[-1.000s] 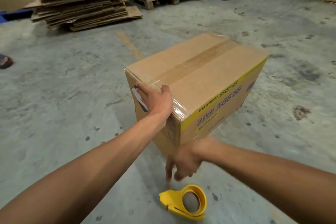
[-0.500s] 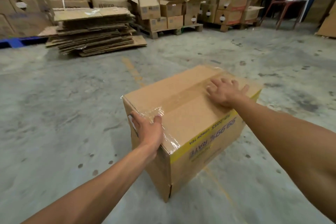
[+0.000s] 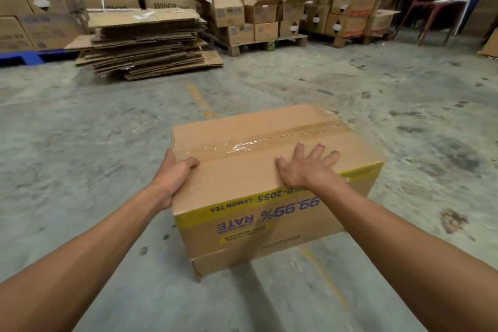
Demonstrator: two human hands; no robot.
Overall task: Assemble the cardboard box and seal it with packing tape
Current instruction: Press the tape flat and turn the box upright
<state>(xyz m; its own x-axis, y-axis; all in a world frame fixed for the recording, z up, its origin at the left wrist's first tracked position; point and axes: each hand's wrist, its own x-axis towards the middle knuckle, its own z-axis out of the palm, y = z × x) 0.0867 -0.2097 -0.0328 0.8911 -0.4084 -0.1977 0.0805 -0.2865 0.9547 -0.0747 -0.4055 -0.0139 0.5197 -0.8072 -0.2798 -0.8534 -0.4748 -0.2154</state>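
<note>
A closed brown cardboard box (image 3: pixel 269 186) with a yellow band and upside-down purple print stands on the concrete floor in the middle. Clear packing tape (image 3: pixel 269 140) runs along its top seam and over the left end. My left hand (image 3: pixel 172 178) clasps the box's near-left top corner, thumb on top and fingers down the left end. My right hand (image 3: pixel 307 167) lies flat on the top, fingers spread, near the front edge. The tape dispenser is out of view.
A stack of flattened cardboard (image 3: pixel 145 43) lies on the floor at the back left. Pallets with open and closed cartons (image 3: pixel 258 16) line the back wall. A red metal frame (image 3: pixel 436 5) stands at the back right. Bare concrete floor surrounds the box.
My right hand left the floor by the yellow tape dispenser and came onto the box top, then slid toward the front edge. The box turned its long printed side toward me. The dispenser dropped out of view.
</note>
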